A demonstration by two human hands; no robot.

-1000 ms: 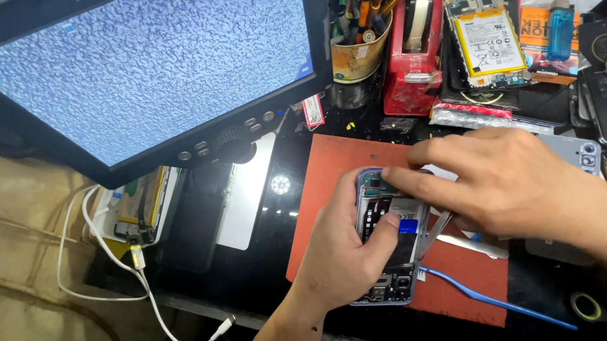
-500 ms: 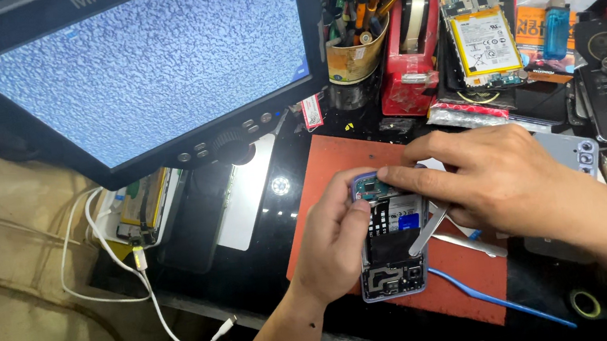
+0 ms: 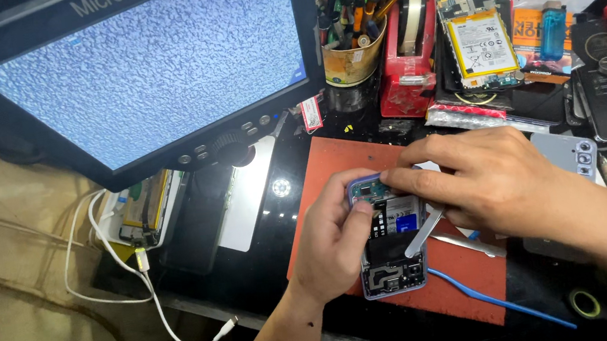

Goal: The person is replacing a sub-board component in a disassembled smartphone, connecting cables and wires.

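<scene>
An opened smartphone (image 3: 392, 249) with its back cover off lies on an orange-red work mat (image 3: 334, 162), its internals showing. My left hand (image 3: 332, 241) grips the phone along its left side, thumb on the inner parts. My right hand (image 3: 488, 181) reaches over the top, index finger touching the upper edge near the camera area. A thin metal tool (image 3: 425, 231) juts from under my right hand over the phone; whether the hand grips it is unclear.
A monitor (image 3: 141, 67) showing grey static stands at the back left. A cup of tools (image 3: 355, 54), a red tape dispenser (image 3: 408, 71), another opened phone with a battery (image 3: 480, 42), a blue lighter (image 3: 550, 28), white cables (image 3: 140, 293) and a blue spudger (image 3: 492, 298) surround the mat.
The phone has turned from a tilted pose to lying straight on the mat. My right index finger has shifted onto its top edge.
</scene>
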